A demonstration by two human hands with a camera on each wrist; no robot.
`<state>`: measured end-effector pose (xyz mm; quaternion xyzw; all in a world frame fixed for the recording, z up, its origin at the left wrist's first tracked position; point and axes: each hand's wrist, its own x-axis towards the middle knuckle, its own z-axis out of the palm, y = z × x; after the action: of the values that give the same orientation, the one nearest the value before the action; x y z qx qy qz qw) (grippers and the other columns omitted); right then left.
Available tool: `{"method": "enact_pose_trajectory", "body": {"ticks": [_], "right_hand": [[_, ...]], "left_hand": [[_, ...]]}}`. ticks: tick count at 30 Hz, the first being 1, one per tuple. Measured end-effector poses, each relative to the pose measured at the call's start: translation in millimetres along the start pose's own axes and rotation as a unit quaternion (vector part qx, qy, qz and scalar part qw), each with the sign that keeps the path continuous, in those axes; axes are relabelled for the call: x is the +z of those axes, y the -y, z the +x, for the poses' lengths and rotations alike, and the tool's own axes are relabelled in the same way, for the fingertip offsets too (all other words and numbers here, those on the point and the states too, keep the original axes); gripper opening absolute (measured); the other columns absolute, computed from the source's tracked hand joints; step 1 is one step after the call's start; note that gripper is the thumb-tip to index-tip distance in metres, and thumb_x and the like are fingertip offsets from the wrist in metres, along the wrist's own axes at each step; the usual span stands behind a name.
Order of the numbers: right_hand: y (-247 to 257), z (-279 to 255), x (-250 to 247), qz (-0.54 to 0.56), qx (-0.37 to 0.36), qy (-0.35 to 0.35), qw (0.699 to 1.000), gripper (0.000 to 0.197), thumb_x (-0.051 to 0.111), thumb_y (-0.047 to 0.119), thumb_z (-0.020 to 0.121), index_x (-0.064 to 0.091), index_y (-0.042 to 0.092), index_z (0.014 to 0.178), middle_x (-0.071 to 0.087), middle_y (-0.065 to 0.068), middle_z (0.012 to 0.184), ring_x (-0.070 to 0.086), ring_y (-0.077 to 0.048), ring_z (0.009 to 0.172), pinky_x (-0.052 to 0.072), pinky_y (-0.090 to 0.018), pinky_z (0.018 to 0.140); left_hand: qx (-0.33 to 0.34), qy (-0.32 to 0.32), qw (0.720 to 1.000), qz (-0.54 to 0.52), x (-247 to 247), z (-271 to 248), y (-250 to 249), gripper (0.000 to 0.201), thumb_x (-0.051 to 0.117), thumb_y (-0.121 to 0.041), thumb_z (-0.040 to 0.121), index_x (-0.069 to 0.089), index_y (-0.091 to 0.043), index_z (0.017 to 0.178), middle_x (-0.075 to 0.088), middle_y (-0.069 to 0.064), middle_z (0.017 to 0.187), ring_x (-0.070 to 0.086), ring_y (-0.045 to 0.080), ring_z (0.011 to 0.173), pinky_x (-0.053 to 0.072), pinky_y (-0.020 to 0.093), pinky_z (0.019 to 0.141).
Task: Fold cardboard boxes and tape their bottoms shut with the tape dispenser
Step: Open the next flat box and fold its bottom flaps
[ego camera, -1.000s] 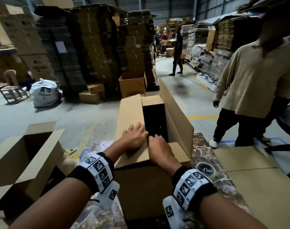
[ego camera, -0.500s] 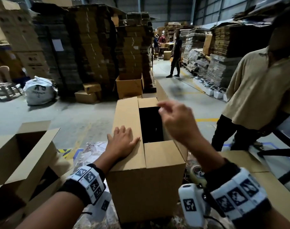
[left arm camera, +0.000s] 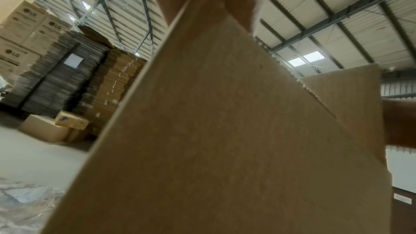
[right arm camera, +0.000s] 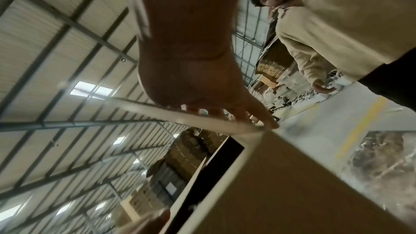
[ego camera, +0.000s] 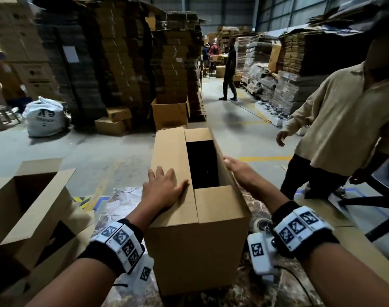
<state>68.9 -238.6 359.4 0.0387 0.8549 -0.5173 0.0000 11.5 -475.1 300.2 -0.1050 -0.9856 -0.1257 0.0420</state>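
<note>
A tall brown cardboard box (ego camera: 195,247) stands upright on the marbled table (ego camera: 122,196), its top partly shut. My left hand (ego camera: 164,189) lies flat on the left long flap, which is folded down; the left wrist view shows mostly the box wall (left arm camera: 225,131). The near short flap (ego camera: 220,204) is folded in. My right hand (ego camera: 235,168) rests with straight fingers (right arm camera: 258,116) against the outer side of the right long flap (ego camera: 222,156), which stands tilted inward. A tape roll (ego camera: 262,224) lies on the table right of the box, half hidden by my right wrist.
An open box (ego camera: 27,196) stands to my left. Flat cardboard sheets (ego camera: 353,247) lie at the right. A person in a beige shirt (ego camera: 344,120) stands close on the right beside a black chair (ego camera: 386,180). Tall cardboard stacks (ego camera: 122,63) line the back.
My right hand left the near flap, swung up and came down on the outer side of the right long flap. My left hand slid left and spread flat on the left flap.
</note>
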Motion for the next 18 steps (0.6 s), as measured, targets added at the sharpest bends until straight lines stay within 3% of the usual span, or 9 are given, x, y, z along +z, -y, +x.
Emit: {"method": "enact_pose_trajectory", "body": {"ticks": [2, 5, 8, 14, 18], "right_hand": [[-7.7, 7.7, 21.2, -0.162, 0.028, 0.044, 0.985, 0.064, 0.035, 0.062, 0.098, 0.027, 0.032, 0.154, 0.023, -0.005, 0.162, 0.030, -0.027, 0.145, 0.024, -0.040, 0.119], [-15.2, 4.8, 47.4, -0.324, 0.076, 0.030, 0.942, 0.087, 0.033, 0.085, 0.081, 0.012, 0.042, 0.154, -0.002, -0.011, 0.164, 0.025, -0.043, 0.143, 0.028, -0.052, 0.116], [-17.6, 1.7, 58.8, -0.403, 0.060, -0.001, 0.913, 0.088, 0.030, 0.086, 0.081, 0.011, 0.042, 0.155, -0.004, -0.014, 0.164, 0.024, -0.046, 0.141, 0.032, -0.055, 0.110], [-19.6, 10.1, 60.6, -0.405, 0.038, -0.009, 0.914, 0.088, 0.030, 0.086, 0.080, 0.015, 0.041, 0.154, 0.000, -0.013, 0.164, 0.025, -0.045, 0.142, 0.031, -0.055, 0.111], [-14.9, 19.2, 68.5, -0.406, 0.018, -0.017, 0.913, 0.087, 0.032, 0.086, 0.080, 0.018, 0.040, 0.154, 0.002, -0.012, 0.165, 0.028, -0.044, 0.141, 0.032, -0.054, 0.110]], "left_hand": [[-0.007, -0.004, 1.000, 0.006, 1.5, -0.1, -0.5, 0.070, 0.023, -0.079, 0.087, 0.039, -0.024, 0.126, 0.028, 0.016, 0.152, 0.017, 0.043, 0.143, 0.039, 0.061, 0.100], [-0.016, -0.010, 1.000, 0.011, 3.9, 2.2, -0.9, 0.068, 0.027, -0.075, 0.089, 0.037, -0.026, 0.134, 0.024, 0.014, 0.156, 0.014, 0.041, 0.145, 0.036, 0.061, 0.103], [-0.017, -0.002, 1.000, 0.018, 5.9, 6.4, 3.1, 0.065, 0.029, -0.071, 0.090, 0.035, -0.026, 0.137, 0.024, 0.014, 0.156, 0.013, 0.040, 0.145, 0.037, 0.060, 0.103], [0.026, 0.019, 0.999, 0.025, -3.6, 10.2, 20.8, 0.069, 0.031, -0.075, 0.089, 0.034, -0.029, 0.141, 0.032, 0.010, 0.147, 0.022, 0.034, 0.137, 0.047, 0.050, 0.091], [0.023, 0.002, 1.000, 0.017, -7.4, 7.2, 33.2, 0.073, 0.032, -0.074, 0.090, 0.030, -0.029, 0.147, 0.030, 0.008, 0.148, 0.019, 0.032, 0.138, 0.046, 0.050, 0.093]]}}
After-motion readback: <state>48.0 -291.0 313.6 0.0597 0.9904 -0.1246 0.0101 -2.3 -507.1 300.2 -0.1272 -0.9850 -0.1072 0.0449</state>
